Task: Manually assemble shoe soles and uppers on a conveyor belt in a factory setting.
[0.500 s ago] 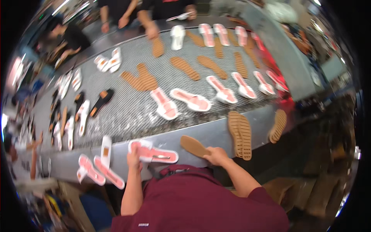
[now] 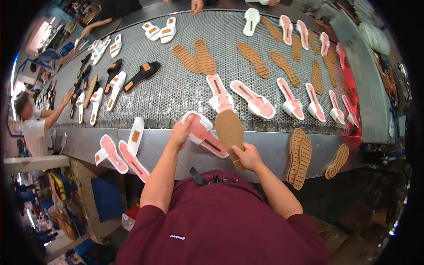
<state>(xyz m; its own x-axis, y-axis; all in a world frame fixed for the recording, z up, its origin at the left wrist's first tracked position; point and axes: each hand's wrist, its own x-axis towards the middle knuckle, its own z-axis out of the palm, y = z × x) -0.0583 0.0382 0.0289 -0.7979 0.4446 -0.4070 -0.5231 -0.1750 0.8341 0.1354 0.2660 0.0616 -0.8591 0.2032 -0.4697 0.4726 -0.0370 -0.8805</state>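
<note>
Head view shows your left hand (image 2: 179, 134) closed around the left edge of a pink-and-white sandal (image 2: 199, 129), by its white strap, with the pink insole facing up. Your right hand (image 2: 248, 157) grips a brown sole (image 2: 229, 131) near its narrower end, thumb on top and fingers curled below, its smooth face turned up. You hold the two pieces side by side above the metal counter (image 2: 260, 164), the sandal's far end close against the sole's edge; whether they touch, you cannot tell from this angle.

To your right, two brown soles (image 2: 293, 157) overlap on the counter, and further right lies more brown soling (image 2: 337, 161). To your left, two more pink sandals (image 2: 114, 153) rest with a white strap (image 2: 136, 134) that bears a brown patch.

Beyond the counter, a grey mesh belt (image 2: 176, 99) carries a row of pink sandals, scattered brown soles (image 2: 252, 59) and, at left, black sandals (image 2: 142, 77) among white ones. A person in a white shirt (image 2: 34, 134) reaches over the belt's left side; another person's hand (image 2: 197, 5) shows at its far edge.
</note>
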